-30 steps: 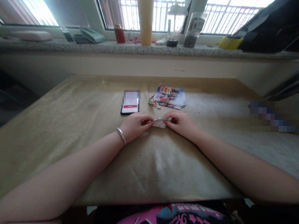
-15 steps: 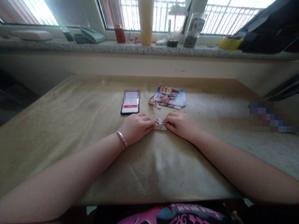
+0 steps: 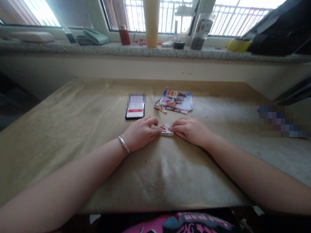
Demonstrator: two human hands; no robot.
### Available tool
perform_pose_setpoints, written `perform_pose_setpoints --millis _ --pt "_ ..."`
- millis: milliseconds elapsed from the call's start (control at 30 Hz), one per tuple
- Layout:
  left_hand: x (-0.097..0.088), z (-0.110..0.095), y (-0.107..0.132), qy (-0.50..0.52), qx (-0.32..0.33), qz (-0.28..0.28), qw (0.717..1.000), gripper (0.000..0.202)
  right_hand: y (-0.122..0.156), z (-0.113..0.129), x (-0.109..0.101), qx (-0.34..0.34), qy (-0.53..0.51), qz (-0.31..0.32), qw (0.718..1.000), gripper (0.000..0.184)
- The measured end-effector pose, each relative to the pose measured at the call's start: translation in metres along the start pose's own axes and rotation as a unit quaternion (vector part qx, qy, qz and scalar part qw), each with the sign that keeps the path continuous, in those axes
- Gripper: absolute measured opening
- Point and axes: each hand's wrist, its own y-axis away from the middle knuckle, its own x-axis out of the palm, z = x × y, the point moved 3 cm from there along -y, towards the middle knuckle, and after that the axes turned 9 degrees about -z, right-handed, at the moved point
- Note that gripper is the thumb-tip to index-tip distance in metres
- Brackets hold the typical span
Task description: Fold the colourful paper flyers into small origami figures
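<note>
While the left hand (image 3: 143, 131) holds one end of folded, straight-edged paper (image 3: 165, 132), the right hand (image 3: 190, 130) grasps the other.

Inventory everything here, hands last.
Table: one, tan, centre
Folded paper: one, white-red, table
Leaflet stack: one, multicoloured, table
Scrap: one, multicoloured, by stack
Phone: one, black-edged, left of stack
Sill: one, grey, back
Low items: two, pink, green, sill
Containers: several, red, clear, sill
Cylinder: one, yellow, sill
Objects: two, black, yellow, sill
Windows: several, bright, back
Blurred item: one, bluish, right
Bangle: one, silver, left wrist
Left hand: one, bare, touching paper
Right hand: one, bare, touching paper
</note>
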Motion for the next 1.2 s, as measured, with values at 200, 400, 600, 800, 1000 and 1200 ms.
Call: perform_pose_setpoints --millis 200,400,600,800,1000,1200 --pt "-0.001 0.000 -0.002 0.006 0.034 0.024 0.999 0.024 0.000 0.001 0.000 -0.011 0.056 0.017 0.998 0.024" --pt "-0.005 0.001 -0.002 -0.007 0.031 0.036 0.999 0.023 0.000 0.001 -0.003 -0.006 0.072 0.027 0.997 0.024" --pt "-0.004 0.003 0.000 0.016 0.038 0.038 0.998 0.024 0.002 -0.002 -0.006 0.017 0.048 0.034 0.998 0.021" --pt "-0.003 0.006 0.001 0.066 0.041 0.056 0.995 0.024 0.005 -0.003 -0.007 0.008 0.043 0.032 0.999 0.023" --pt "-0.002 0.008 0.003 0.103 0.012 0.050 0.993 0.024 0.004 -0.003 -0.008 0.009 0.087 0.032 0.996 0.023" --pt "0.000 0.013 0.004 0.161 -0.013 0.055 0.985 0.028 0.004 -0.004 -0.009 0.003 0.059 0.045 0.997 0.022"
